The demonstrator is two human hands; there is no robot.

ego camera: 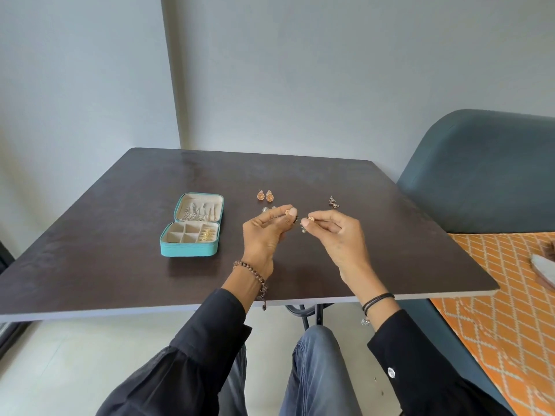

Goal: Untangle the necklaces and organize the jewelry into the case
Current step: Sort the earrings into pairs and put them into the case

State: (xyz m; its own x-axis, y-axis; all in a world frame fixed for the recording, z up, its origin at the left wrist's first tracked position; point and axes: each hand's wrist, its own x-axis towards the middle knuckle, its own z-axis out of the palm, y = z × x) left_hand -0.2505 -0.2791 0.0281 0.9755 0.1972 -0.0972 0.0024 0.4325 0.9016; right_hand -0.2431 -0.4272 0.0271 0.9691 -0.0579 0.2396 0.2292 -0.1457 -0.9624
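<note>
Dark tabletop (120, 265), grey walls (300, 70); teal case (187, 251) open at left. Left grip (267, 232) pinches gold stud (286, 211); right grip (339, 235) pinches second stud (311, 218).

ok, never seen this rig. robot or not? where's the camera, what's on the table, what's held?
No robot here: a person works with bare hands. The single picture comes from a wide-angle head-worn camera looking forward and down. The left hand pinches a small round gold piece, the right hand a second gold piece, likely earrings, above a dark table. Left on it lies an open teal jewelry case, chains in its lid, gold pieces in one tray compartment. Beyond the hands lie orange earrings, silver studs and a dark piece.
</note>
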